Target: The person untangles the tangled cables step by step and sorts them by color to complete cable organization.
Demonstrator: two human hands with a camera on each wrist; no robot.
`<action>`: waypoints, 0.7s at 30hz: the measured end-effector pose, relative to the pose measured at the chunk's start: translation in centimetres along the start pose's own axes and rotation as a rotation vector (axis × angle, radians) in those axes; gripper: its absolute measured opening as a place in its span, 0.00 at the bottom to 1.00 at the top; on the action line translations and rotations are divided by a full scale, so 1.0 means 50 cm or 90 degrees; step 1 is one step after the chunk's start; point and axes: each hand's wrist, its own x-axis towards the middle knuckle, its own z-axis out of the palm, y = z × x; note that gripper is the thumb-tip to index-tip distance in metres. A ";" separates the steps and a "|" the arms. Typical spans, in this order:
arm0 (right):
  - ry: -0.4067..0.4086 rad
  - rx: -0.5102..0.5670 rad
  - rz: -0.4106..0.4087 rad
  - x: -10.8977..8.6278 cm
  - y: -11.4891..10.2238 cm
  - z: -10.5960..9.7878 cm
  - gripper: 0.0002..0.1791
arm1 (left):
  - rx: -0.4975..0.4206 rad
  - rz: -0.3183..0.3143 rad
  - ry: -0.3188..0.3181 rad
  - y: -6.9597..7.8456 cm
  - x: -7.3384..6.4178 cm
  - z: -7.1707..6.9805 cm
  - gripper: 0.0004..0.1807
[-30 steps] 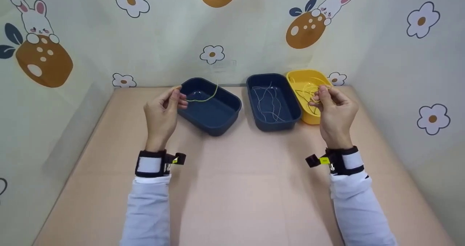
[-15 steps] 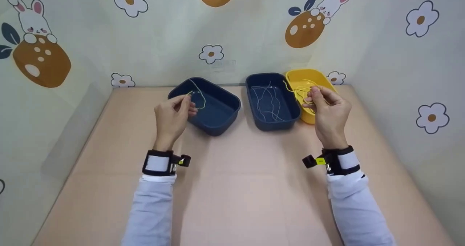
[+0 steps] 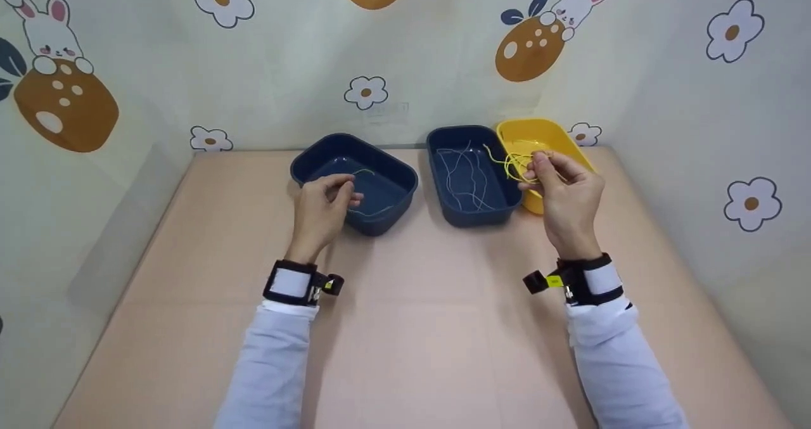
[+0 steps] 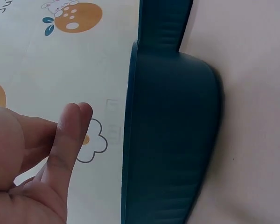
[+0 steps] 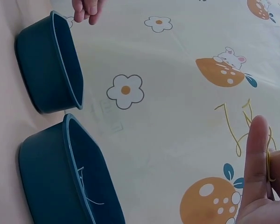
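Note:
My left hand [image 3: 323,210] hovers over the near left side of the left dark blue bin [image 3: 377,223]. Its fingers look relaxed, and the left wrist view shows no string between them. A thin green string [image 3: 363,171] lies inside that bin, partly hidden behind the hand. My right hand [image 3: 573,204] pinches a loose tangle of yellow string [image 3: 512,163] between thumb and fingers, above the edge between the middle blue bin [image 3: 478,218] and the yellow bin [image 3: 557,131]. In the right wrist view, loose ends of the yellow string [image 5: 233,140] stick out past the thumb.
Several pale strings [image 3: 448,177] lie in the middle blue bin. The yellow bin touches that bin's right side, and my right hand covers its near part. A patterned backdrop [image 3: 285,68] rises behind the bins. The table [image 3: 418,327] is covered in pinkish beige.
My left hand has moved right and the green string has dropped from its fingers into the left bin. My right hand has shifted slightly left with the yellow string.

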 end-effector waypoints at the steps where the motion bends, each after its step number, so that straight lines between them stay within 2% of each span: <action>1: -0.006 -0.003 0.002 -0.001 0.000 0.001 0.08 | -0.005 0.006 0.003 0.003 -0.001 0.000 0.13; 4: -0.041 -0.027 -0.002 -0.008 0.000 0.006 0.05 | -0.016 0.040 0.007 0.017 -0.004 0.005 0.11; 7: -0.094 -0.054 -0.024 -0.019 -0.002 0.013 0.05 | -0.025 0.089 -0.009 0.041 -0.009 0.018 0.09; 10: -0.160 -0.079 -0.064 -0.032 -0.006 0.023 0.05 | -0.055 0.131 -0.044 0.075 -0.019 0.036 0.09; 12: -0.199 -0.087 -0.089 -0.041 -0.008 0.031 0.06 | -0.087 0.143 -0.077 0.098 -0.028 0.048 0.10; 17: -0.270 -0.083 -0.125 -0.064 -0.007 0.052 0.08 | -0.153 0.129 -0.187 0.138 -0.050 0.076 0.12; 19: -0.289 -0.082 -0.131 -0.071 -0.005 0.059 0.08 | -0.176 0.113 -0.229 0.145 -0.055 0.085 0.13; 21: -0.309 -0.087 -0.133 -0.076 -0.004 0.065 0.07 | -0.194 0.097 -0.253 0.147 -0.059 0.093 0.14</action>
